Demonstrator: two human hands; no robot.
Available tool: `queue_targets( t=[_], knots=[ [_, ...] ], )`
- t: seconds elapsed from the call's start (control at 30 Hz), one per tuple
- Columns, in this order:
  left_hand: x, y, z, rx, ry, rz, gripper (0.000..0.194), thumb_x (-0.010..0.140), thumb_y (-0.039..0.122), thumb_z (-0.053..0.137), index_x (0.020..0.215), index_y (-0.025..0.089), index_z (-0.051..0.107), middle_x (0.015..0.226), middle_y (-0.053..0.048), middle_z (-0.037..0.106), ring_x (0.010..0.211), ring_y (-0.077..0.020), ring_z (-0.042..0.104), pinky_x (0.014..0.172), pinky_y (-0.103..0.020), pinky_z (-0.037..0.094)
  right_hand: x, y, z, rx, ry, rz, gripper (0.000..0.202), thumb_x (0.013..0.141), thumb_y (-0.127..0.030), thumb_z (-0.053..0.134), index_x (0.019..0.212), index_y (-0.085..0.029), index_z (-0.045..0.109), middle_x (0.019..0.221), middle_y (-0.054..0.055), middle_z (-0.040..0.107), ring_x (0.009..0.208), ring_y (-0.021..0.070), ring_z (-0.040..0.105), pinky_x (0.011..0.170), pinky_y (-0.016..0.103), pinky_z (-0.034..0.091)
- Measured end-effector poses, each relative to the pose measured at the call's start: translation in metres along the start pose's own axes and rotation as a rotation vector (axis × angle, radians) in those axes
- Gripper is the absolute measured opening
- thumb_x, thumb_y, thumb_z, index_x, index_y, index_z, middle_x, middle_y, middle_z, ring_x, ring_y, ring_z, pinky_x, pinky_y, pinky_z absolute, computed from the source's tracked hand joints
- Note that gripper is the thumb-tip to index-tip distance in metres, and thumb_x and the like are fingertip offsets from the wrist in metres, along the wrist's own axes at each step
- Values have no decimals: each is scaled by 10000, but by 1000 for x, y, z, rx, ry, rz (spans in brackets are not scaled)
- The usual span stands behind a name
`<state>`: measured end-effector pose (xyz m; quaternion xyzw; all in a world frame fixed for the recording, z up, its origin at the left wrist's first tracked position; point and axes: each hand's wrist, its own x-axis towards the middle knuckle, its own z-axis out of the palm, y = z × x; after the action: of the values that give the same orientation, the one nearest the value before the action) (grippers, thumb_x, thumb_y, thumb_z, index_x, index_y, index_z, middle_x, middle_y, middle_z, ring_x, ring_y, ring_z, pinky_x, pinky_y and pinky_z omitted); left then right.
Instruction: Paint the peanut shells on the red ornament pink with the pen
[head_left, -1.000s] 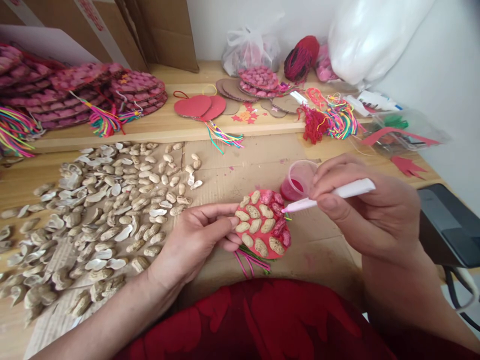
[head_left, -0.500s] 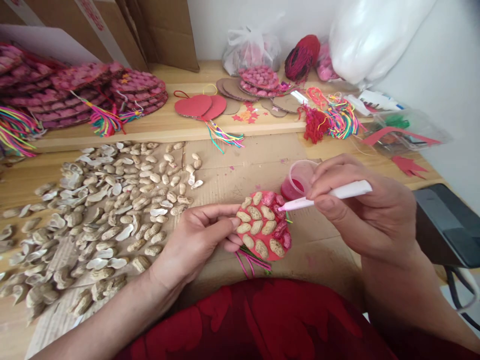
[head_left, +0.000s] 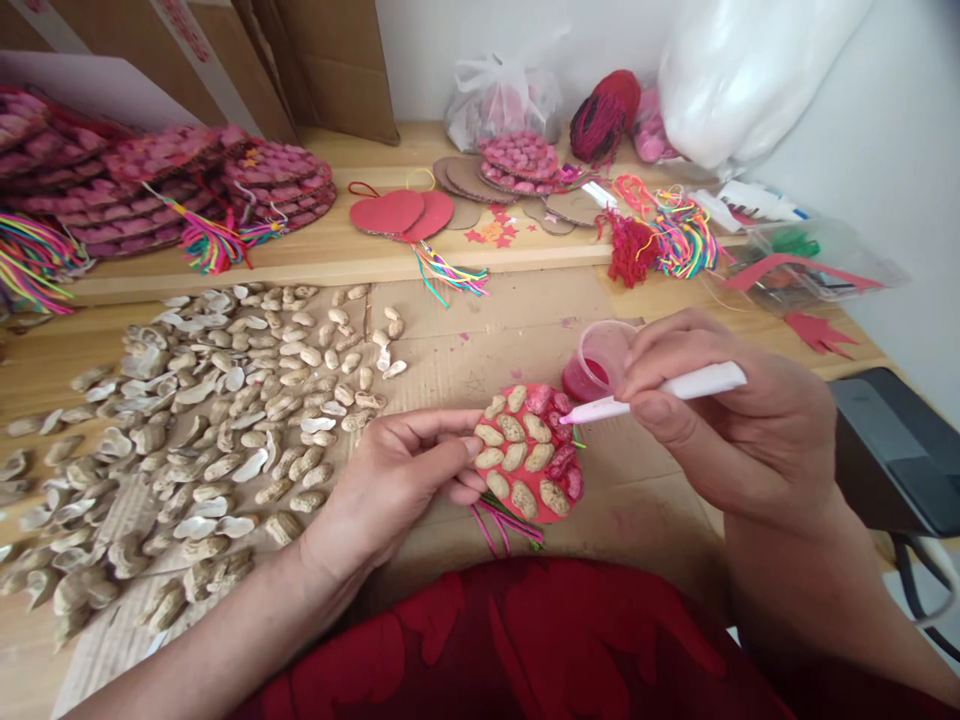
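Observation:
My left hand (head_left: 420,465) pinches the left edge of a red heart-shaped piece (head_left: 534,480) covered with rows of peanut shells. Shells along its right side are wet pink; those in the middle and left are bare tan. Pink and green cords (head_left: 510,525) hang from its lower edge. Between the thumb and fingers of my right hand (head_left: 720,410) is a white paintbrush (head_left: 675,388), its pink tip at the painted shells on the right side. Just behind the brush stands a clear plastic cup (head_left: 592,370) with pink-red paint, partly hidden by my right fingers.
Many loose peanut shells (head_left: 217,430) cover the left of the cardboard sheet (head_left: 442,340). On the raised shelf are stacks of pink shell-covered pieces (head_left: 277,180), red hearts (head_left: 390,213), tassels (head_left: 679,235) and yarn (head_left: 604,115). A dark device (head_left: 900,450) lies at the right edge.
The brush and my right hand have shifted very slightly to the right. The heart-shaped piece stays in my left hand, almost unmoved.

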<state>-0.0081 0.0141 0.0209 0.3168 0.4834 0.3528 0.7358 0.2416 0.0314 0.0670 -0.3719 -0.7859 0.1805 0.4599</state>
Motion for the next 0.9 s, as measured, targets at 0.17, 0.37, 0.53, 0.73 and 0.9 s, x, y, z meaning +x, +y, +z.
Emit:
queue_targets(
  t=[0.17, 0.37, 0.53, 0.73, 0.9],
  knots=[
    [-1, 2, 1, 21, 16, -9, 215, 766, 197, 809, 979, 190, 839, 735, -46, 796, 546, -108, 684, 547, -178, 591, 1, 1, 0, 33, -2, -36, 187, 809, -79, 685, 922, -226, 709, 766, 20, 681, 828, 189, 629, 835, 412, 535],
    [0, 1, 2, 0, 38, -4, 225, 759, 198, 815, 982, 183, 837, 738, -48, 794, 545, -106, 681, 547, -176, 589, 1, 1, 0, 20, -13, -19, 152, 813, -94, 678, 895, -218, 707, 745, 19, 675, 817, 189, 630, 837, 407, 530],
    [-1, 1, 1, -33, 38, 6, 186, 764, 180, 808, 948, 188, 838, 688, -28, 779, 527, -99, 673, 526, -167, 583, 0, 2, -2, 55, -39, -32, 193, 799, -59, 683, 909, -217, 701, 756, 15, 676, 826, 184, 625, 839, 416, 524],
    [0, 2, 1, -27, 37, -5, 208, 757, 190, 818, 964, 172, 834, 698, -41, 786, 533, -105, 680, 531, -170, 585, 2, 1, -1, 40, -28, -45, 171, 818, -72, 671, 914, -210, 704, 748, 26, 673, 822, 184, 628, 806, 401, 533],
    [0, 2, 2, -30, 67, 0, 228, 742, 203, 828, 966, 161, 829, 693, -42, 784, 538, -114, 686, 525, -174, 581, 3, 2, -1, 87, -32, -45, 190, 812, -56, 665, 916, -212, 698, 749, 16, 655, 789, 173, 625, 801, 404, 530]
  ],
)
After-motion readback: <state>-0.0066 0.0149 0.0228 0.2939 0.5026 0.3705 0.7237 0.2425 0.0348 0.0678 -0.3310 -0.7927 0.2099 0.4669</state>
